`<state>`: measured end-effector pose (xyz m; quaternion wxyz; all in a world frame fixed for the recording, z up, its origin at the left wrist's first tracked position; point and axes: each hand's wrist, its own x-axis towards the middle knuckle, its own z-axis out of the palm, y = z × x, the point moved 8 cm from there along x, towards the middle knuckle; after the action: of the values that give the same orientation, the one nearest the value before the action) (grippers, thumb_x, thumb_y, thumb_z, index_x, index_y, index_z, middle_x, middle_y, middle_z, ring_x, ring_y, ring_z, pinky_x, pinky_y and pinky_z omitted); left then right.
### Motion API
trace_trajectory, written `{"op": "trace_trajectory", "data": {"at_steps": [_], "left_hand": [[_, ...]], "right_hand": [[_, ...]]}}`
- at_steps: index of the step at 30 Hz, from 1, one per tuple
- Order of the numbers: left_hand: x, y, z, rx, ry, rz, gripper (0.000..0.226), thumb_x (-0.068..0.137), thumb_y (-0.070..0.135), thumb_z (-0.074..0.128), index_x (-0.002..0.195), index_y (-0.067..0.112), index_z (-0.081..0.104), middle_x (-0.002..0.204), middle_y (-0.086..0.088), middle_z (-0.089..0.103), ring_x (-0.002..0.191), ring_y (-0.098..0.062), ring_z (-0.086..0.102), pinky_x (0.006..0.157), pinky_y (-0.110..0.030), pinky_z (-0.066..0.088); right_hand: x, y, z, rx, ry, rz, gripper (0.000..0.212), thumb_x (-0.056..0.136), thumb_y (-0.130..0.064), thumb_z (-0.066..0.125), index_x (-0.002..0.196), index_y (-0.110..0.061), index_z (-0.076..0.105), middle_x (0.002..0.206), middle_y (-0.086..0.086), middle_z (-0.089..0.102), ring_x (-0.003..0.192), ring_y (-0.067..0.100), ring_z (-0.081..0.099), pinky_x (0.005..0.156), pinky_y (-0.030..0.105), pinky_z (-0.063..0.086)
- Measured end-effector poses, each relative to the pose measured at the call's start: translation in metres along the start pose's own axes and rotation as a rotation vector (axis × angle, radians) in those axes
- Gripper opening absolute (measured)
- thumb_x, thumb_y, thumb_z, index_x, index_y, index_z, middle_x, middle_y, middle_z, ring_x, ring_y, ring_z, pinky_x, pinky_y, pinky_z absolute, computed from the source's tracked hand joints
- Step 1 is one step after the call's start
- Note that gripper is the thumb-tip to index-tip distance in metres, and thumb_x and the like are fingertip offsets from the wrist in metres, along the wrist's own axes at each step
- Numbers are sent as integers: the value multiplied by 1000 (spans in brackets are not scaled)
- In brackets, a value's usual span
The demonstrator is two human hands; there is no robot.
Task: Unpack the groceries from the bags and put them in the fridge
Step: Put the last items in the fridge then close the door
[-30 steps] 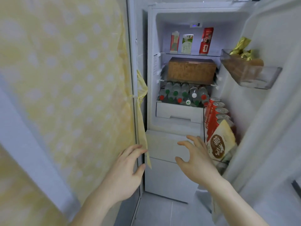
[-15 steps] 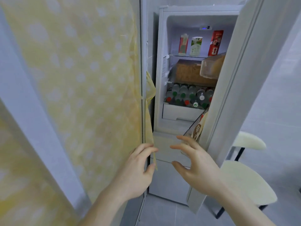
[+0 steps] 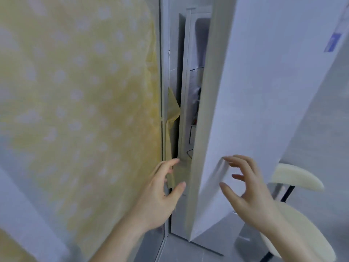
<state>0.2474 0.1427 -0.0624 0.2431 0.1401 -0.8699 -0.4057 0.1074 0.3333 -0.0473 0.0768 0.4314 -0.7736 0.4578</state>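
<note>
The white fridge door (image 3: 260,103) stands almost closed, leaving only a narrow gap (image 3: 194,103) through which a sliver of the fridge's inside shows. My right hand (image 3: 245,193) hovers at the door's outer face near its lower part, fingers spread and loosely bent, holding nothing. My left hand (image 3: 160,193) is beside the fridge's left edge, fingers relaxed and empty, close to a yellow cloth corner (image 3: 172,110). The groceries inside are hidden by the door.
A yellow dotted curtain (image 3: 81,110) fills the left side behind a white frame (image 3: 163,72). A cream stool or chair (image 3: 294,220) with dark legs stands at the lower right, just behind the door. Grey floor tiles (image 3: 188,252) lie below.
The fridge door has swung from wide open to nearly closed, hiding the shelves, bottles and cans. My right hand has followed the door's outer face; my left hand stayed near the fridge's left edge.
</note>
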Motion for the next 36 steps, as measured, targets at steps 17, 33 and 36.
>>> {"op": "trace_trajectory", "data": {"at_steps": [17,33,36], "left_hand": [[138,-60,34,-66,413,-161,41,100,20,58,139,30,49,133,7,63,120,-14,63,104,-48,51],[251,-102,28,76,285,-95,94,91,27,71,162,33,8,153,11,29,140,-18,46,115,-41,43],[256,-99,39,155,231,-25,94,93,27,69,163,29,6,164,14,11,151,-10,24,119,-23,23]], "right_hand": [[108,120,-62,-184,31,89,89,90,-18,75,158,-45,23,166,-29,-10,158,11,8,114,44,39],[169,170,-24,-404,104,221,102,90,-19,72,164,-39,5,164,-23,-32,158,16,-17,124,35,10],[176,174,-18,-448,107,248,103,89,-21,72,164,-38,3,163,-21,-35,158,17,-20,125,37,11]]}}
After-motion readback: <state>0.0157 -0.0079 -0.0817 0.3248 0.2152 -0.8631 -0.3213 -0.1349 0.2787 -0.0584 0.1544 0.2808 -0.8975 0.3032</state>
